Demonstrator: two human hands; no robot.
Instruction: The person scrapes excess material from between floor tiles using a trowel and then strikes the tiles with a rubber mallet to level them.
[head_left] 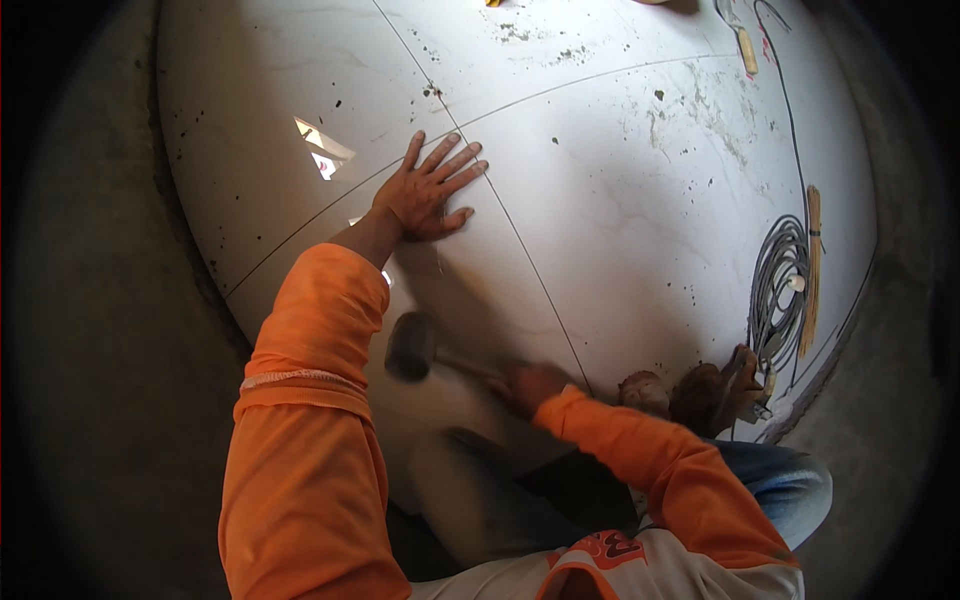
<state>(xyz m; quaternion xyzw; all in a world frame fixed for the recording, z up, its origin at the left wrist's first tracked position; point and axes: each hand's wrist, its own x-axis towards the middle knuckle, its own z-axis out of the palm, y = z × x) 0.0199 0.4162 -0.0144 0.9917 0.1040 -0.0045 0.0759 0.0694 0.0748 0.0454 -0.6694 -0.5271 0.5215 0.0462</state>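
Observation:
Large glossy white tiles (630,210), faintly veined and crossed by thin straight joints, cover the floor under me. My left hand (428,190) lies on a tile with fingers spread, its fingertips near the crossing of two joints. Lower down, my right hand (530,388) grips the handle of a dark-headed mallet (410,347), blurred by motion. The mallet head is over the tile below my left hand; whether it touches the surface I cannot tell.
A coiled grey cable (770,300) lies at the right beside a bundle of thin sticks (814,260). A wooden-handled tool (748,50) is at the top right. Worn brown shoes (700,395) show by my right knee. Grey concrete (80,300) borders the tiles.

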